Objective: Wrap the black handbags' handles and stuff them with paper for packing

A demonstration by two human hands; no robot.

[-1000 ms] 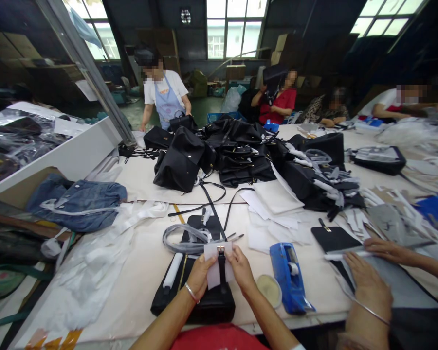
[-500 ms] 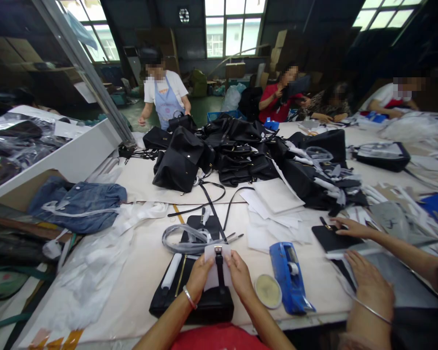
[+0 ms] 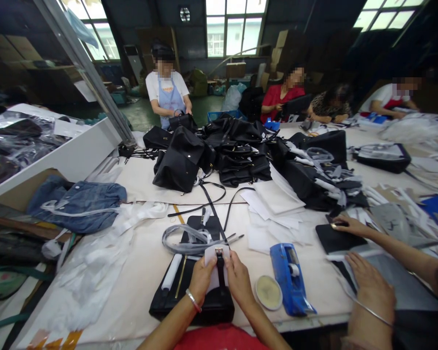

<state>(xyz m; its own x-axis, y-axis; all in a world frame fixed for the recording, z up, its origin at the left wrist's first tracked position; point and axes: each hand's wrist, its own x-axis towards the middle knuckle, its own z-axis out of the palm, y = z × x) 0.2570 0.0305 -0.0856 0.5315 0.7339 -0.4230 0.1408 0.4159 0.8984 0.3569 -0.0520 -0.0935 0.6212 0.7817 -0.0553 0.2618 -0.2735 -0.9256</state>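
A black bag (image 3: 190,311) lies on the table in front of me, with a gold zipper (image 3: 181,277) and a white-wrapped handle (image 3: 172,272) on its left part. Over its right part, my left hand (image 3: 203,274) and my right hand (image 3: 238,277) pinch a piece of white paper (image 3: 213,282) from both sides. The paper sits around a black strap with a metal buckle (image 3: 219,251). Both hands are closed, thumbs on top; the fingers beneath are hidden. Just beyond lies a clear-wrapped loop (image 3: 171,236) on the bag's black flap.
Right of the bag stand a round tin (image 3: 268,292) and a blue tape dispenser (image 3: 290,279). White paper sheets (image 3: 277,218) lie behind them. Black bags (image 3: 237,155) are heaped farther back. A co-worker's hands (image 3: 368,282) work at the right; a denim bag (image 3: 76,204) lies left.
My hands have drawn slightly closer together around the paper and strap. The co-worker's farther hand at right shifted over the black piece. Across the table, people changed posture.
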